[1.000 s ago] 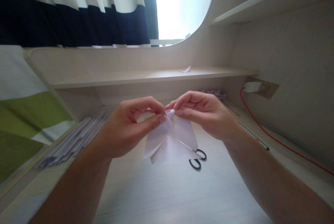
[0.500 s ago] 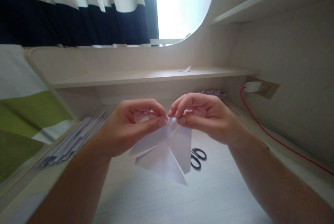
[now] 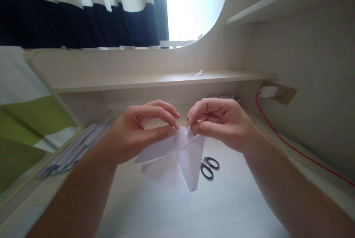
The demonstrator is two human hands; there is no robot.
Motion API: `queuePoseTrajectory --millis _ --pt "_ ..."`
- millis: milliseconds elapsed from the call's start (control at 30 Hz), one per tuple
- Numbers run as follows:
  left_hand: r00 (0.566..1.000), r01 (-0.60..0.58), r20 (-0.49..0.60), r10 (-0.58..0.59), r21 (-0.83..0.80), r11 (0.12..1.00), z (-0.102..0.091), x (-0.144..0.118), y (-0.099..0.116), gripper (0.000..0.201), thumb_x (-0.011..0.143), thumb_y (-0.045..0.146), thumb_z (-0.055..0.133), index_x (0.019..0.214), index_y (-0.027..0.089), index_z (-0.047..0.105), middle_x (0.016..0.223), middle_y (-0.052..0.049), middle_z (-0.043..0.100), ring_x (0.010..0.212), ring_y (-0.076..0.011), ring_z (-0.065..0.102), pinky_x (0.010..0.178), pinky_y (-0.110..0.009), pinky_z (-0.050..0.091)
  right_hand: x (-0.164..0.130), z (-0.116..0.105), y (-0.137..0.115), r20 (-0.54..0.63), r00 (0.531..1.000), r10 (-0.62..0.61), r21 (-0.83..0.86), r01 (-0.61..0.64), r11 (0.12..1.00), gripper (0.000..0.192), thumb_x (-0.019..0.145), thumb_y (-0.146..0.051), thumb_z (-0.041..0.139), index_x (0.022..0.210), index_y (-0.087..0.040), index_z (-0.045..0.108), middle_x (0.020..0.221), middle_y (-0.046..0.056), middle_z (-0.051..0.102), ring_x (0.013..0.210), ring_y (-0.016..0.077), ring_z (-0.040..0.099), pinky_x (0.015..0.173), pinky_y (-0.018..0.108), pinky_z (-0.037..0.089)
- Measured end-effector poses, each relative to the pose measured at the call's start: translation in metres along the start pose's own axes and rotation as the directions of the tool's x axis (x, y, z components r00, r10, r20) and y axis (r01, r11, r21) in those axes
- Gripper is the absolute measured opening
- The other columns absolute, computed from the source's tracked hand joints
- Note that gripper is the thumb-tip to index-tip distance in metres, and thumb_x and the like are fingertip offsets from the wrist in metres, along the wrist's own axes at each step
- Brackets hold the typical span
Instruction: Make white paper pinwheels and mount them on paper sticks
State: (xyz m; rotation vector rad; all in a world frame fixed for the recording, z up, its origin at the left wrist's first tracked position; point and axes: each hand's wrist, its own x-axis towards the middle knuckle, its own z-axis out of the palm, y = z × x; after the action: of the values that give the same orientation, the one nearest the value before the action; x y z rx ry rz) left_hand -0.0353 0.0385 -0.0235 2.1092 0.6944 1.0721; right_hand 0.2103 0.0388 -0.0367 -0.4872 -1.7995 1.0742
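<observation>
Both hands hold up a white piece of folded, cut paper (image 3: pixel 166 167) above the desk, its pointed flaps spreading downward. My left hand (image 3: pixel 144 127) pinches the top edge between thumb and index finger, its other fingers lifted clear. At the upper right corner of the paper, my right hand (image 3: pixel 219 123) is closed in a pinch, with a small whitish bit at its fingertips that I cannot make out. Black-handled scissors (image 3: pixel 209 167) lie on the desk just right of the paper, their blades mostly hidden behind it.
Folded paper strips (image 3: pixel 74 149) are stacked along the left side. A small folded paper piece (image 3: pixel 197 73) rests on the shelf (image 3: pixel 124 82). More paper pieces (image 3: pixel 224 97) sit behind my right hand. A red cable (image 3: pixel 291 140) runs from a white plug (image 3: pixel 268 91) down the right side.
My right hand has shifted slightly right, away from the left, and the fingertips have parted. The upper fingers of my left hand have lifted. The paper's flaps have swung a little.
</observation>
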Motion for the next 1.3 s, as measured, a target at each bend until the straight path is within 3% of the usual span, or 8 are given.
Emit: queuePoseTrajectory --millis 133,200,433,667,900,1033,1300 --pt "0.989 -0.019 -0.134 0.069 0.343 0.939 -0.001 0.0 0.005 0.008 0.084 0.024 0.084 0.088 0.03 0.088 0.085 -0.002 0.064 0.079 -0.0138 0.062 0.065 -0.022 0.048 0.002 0.0 0.004 -0.104 0.994 -0.015 -0.072 0.008 0.997 0.006 0.086 -0.018 0.08 0.091 -0.016 0.077 0.081 0.003 0.076 0.073 0.0149 0.071 0.065 0.026 0.057" --pt "0.986 -0.005 -0.145 0.078 0.445 0.896 0.0 -0.001 0.005 0.01 0.085 0.023 0.082 0.088 0.03 0.088 0.078 -0.001 0.065 0.07 -0.0123 0.06 0.058 -0.021 0.045 0.002 0.003 0.003 -0.162 0.986 -0.046 -0.141 0.023 0.99 0.003 0.087 -0.016 0.078 0.09 -0.016 0.077 0.083 0.004 0.077 0.075 0.0156 0.072 0.068 0.027 0.059" --pt "0.987 0.105 -0.162 -0.022 0.527 0.843 0.0 -0.005 -0.003 0.013 0.09 0.03 0.077 0.095 0.03 0.088 0.083 0.0 0.084 0.067 -0.0163 0.074 0.059 -0.023 0.05 -0.001 0.017 0.002 -0.227 0.945 -0.237 -0.419 0.125 0.899 0.012 0.086 -0.008 0.071 0.089 -0.019 0.075 0.086 0.001 0.076 0.081 0.0154 0.071 0.074 0.028 0.06" --pt "0.968 0.182 -0.226 -0.111 0.321 0.93 -0.002 0.0 -0.001 0.016 0.084 0.035 0.084 0.094 0.025 0.089 0.085 -0.004 0.084 0.063 -0.0163 0.072 0.051 -0.021 0.05 -0.001 0.019 0.006 -0.15 0.907 -0.393 -0.621 0.223 0.751 0.014 0.087 -0.006 0.067 0.087 -0.019 0.072 0.086 0.003 0.073 0.079 0.016 0.069 0.073 0.03 0.056" --pt "0.944 0.237 -0.257 -0.209 0.084 0.968 0.012 0.003 -0.003 0.013 0.084 0.026 0.081 0.093 0.019 0.088 0.059 -0.002 0.072 0.049 -0.0122 0.061 0.045 -0.021 0.047 -0.002 0.02 0.011 -0.132 0.848 -0.513 -0.752 0.252 0.61 0.016 0.092 -0.008 0.063 0.089 -0.022 0.07 0.09 0.005 0.073 0.082 0.018 0.069 0.075 0.033 0.055" --pt "0.921 0.228 -0.35 -0.169 0.134 0.964 0.02 0.005 -0.003 0.012 0.085 0.023 0.08 0.094 0.021 0.087 0.073 -0.003 0.079 0.059 -0.0138 0.068 0.05 -0.021 0.051 -0.002 0.023 0.011 -0.223 0.828 -0.514 -0.71 0.223 0.668 0.016 0.092 -0.01 0.065 0.089 -0.024 0.071 0.089 0.003 0.074 0.084 0.019 0.07 0.079 0.035 0.057" --pt "0.944 0.143 -0.311 -0.111 0.081 0.986 0.027 0.004 -0.001 0.012 0.084 0.024 0.083 0.096 0.024 0.087 0.091 -0.004 0.084 0.08 -0.0191 0.077 0.07 -0.028 0.062 -0.004 0.034 0.004 -0.427 0.827 -0.366 -0.425 0.174 0.888 0.01 0.089 -0.011 0.075 0.092 -0.021 0.075 0.091 0.003 0.077 0.084 0.0182 0.072 0.077 0.033 0.06"
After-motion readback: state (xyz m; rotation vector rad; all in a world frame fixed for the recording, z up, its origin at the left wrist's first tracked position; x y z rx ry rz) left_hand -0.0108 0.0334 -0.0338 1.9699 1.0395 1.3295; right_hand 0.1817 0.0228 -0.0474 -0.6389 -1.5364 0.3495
